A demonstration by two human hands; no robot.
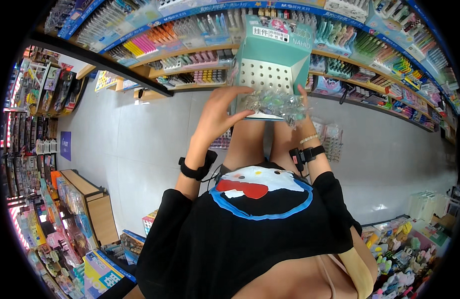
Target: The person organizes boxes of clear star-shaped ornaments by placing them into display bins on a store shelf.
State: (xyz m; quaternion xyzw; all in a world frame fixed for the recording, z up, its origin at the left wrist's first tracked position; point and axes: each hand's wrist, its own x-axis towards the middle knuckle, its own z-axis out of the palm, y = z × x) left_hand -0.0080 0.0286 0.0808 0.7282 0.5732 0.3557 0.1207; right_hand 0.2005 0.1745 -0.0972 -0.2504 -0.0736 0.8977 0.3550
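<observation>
A teal display box with a raised back panel stands in front of me, its white insert pierced by rows of round holes. Across its near side lies a bundle of clear-wrapped items, shiny and partly see-through; their exact kind is hard to make out. My left hand curls round the bundle's left end, fingers above and thumb below. At the other end my right hand grips the bundle, one finger pointing up along the box's right side. The other right fingers are mostly hidden behind the clear wrapping.
Shelves of pens curve along the far side. Clear packs lie on the grey tiled floor to the right of my legs. A wooden display unit stands at left, and a bin of plush toys at lower right.
</observation>
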